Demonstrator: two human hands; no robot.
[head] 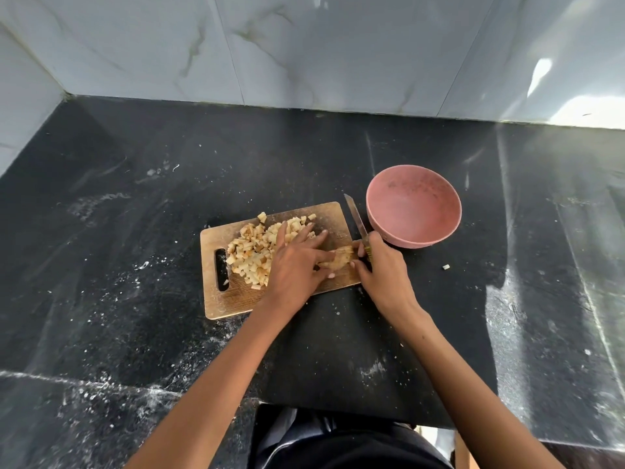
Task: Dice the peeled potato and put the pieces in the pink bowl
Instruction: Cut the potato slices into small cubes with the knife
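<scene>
A wooden cutting board (pixel 236 299) lies on the black counter with a heap of diced potato (pixel 253 248) on its left half. My left hand (pixel 294 265) lies flat over the right side of the heap, fingers straight, its fingertips touching an uncut potato piece (pixel 340 258) at the board's right end. My right hand (pixel 382 269) grips a knife (pixel 355 218) by the handle, blade pointing away from me past the board's right edge, and also touches the potato piece. The pink bowl (pixel 414 206) stands just right of the board, with no potato in it.
One stray potato cube (pixel 446 266) lies on the counter right of my right hand. Marble-tiled walls close off the back and left. White dust speckles the black counter (pixel 135 198). The counter's front edge is just before my body.
</scene>
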